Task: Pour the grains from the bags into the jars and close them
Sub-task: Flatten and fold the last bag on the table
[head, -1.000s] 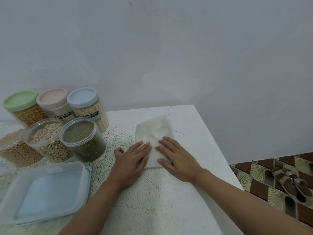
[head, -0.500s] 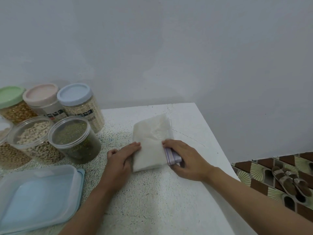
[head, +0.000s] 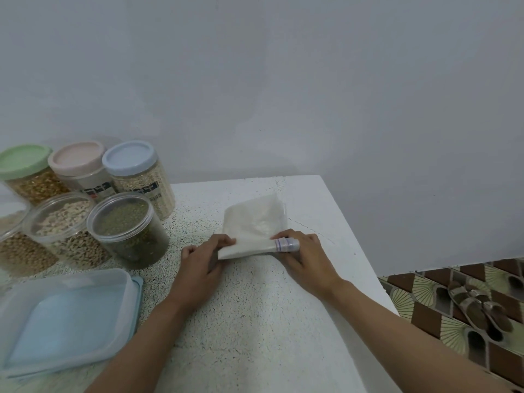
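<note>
Bag (head: 255, 225): clear plastic, flattened, lying on the table (head: 255, 321) near its far right corner; the near edge is lifted and folded over, with a purple-lined zip strip showing at the right end.
Left hand (head: 198, 262): resting on the table at the bag's near left corner, thumb and fingers pinching the folded edge.
Right hand (head: 306, 259): on the table at the bag's near right corner, fingers curled over the zip-strip end and holding it.
Lidded jars: green-lid jar (head: 25, 171), pink-lid jar (head: 79, 165) and blue-lid jar (head: 136, 171) stand in a row at the table's far left, against the wall.
Clear-top jars: dark green grain jar (head: 127, 228) and pale bean jar (head: 65, 231) stand side by side in front of that row; a third jar (head: 14, 251) is cut off by the frame at the table's left edge.
Flat container (head: 65, 316): translucent with a blue lid, at the table's near left.
Sandals (head: 476, 304): on the patterned floor to the right of the table.
</note>
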Demonstrator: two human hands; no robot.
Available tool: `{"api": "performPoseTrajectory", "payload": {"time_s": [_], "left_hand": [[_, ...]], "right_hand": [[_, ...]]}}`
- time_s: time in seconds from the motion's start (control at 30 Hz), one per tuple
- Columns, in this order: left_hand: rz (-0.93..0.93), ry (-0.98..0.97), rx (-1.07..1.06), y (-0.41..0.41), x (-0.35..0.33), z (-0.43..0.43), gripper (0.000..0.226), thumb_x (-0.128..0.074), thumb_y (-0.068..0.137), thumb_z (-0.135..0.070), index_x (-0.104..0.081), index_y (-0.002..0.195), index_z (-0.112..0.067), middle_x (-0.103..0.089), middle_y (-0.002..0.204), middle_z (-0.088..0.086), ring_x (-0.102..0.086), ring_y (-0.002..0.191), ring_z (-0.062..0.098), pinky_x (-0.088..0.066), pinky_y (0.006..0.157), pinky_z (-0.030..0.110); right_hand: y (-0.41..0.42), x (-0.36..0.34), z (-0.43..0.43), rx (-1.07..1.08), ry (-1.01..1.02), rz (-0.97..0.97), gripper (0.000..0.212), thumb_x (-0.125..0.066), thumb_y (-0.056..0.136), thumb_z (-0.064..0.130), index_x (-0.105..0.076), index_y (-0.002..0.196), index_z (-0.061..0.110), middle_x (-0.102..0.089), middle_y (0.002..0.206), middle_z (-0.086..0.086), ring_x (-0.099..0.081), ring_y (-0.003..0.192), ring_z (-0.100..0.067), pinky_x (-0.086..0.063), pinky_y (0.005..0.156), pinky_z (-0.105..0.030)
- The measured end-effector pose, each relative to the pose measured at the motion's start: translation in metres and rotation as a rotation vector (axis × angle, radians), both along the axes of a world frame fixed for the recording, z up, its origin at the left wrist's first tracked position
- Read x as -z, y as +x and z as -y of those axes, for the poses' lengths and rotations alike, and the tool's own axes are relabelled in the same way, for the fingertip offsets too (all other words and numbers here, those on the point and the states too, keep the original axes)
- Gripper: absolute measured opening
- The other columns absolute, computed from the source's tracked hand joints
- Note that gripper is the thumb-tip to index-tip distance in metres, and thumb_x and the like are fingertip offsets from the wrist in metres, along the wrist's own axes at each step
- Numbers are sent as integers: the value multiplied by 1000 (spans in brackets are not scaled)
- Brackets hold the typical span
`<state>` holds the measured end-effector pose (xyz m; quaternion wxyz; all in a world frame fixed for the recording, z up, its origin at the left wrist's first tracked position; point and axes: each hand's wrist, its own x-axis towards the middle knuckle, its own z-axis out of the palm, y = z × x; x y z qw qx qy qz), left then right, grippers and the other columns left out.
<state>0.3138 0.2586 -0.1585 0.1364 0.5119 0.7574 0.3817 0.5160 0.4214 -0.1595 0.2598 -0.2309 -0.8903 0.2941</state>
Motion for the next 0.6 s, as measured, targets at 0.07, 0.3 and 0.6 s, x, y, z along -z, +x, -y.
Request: {"api": "performPoseTrajectory", "payload": {"time_s": [0.07,0.3,0.6], "left_hand": [[-3,25,7,0,1,0,33,-55,103,-16,-57,115,-46,-63,111,-29,-39,105,-15,-29,100,33],[173,135,33,-7,0,-1,28,-50,101,-48,-65,118,-32,-73,102,-5,-66,100,25,-49,94,58],[259,169,-25,-5,0,-3,25,-56,100,-42,-64,88,-22,-66,79,2,-60,76,26,-44,63,32]], "right_hand": [[5,5,0,6,55,15,12,-64,101,32,-63,112,29,-64,108,21,-60,102,-4,-38,98,-33],[5,8,1,-24,49,-11,19,-55,99,6,-61,111,19,-65,106,8,-61,96,-15,-51,81,-36],[1,4,5,75,-174,-95,18,-54,105,34,-53,94,20,-55,69,5,-44,57,-9,-33,53,-22]]}}
